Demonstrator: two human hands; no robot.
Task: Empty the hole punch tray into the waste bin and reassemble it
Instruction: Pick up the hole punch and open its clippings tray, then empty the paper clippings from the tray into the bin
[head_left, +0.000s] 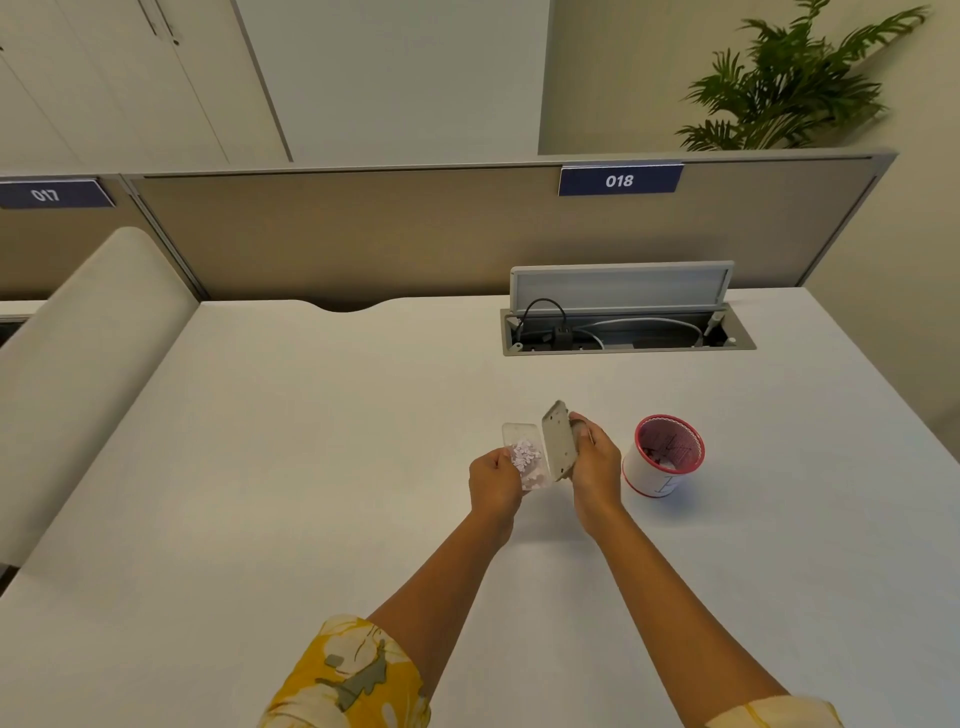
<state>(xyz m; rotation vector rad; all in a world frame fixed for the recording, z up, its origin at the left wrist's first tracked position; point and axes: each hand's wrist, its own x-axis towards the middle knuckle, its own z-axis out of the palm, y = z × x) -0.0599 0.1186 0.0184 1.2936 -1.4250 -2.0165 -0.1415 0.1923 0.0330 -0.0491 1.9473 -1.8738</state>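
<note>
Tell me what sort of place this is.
Most likely an open-plan office. Fabric desk dividers carry numbered signs, 018 and 017, the white desk has a built-in cable box with its lid up, and cabinets line the back wall.

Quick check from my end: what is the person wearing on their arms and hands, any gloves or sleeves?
No gloves: both the left hand and the right hand are bare, with no rings or watch visible. The forearms are uncovered. The left sleeve is yellow with a pale and grey floral print, ending near the elbow. The right sleeve shows only a pale yellow edge at the frame bottom.
</note>
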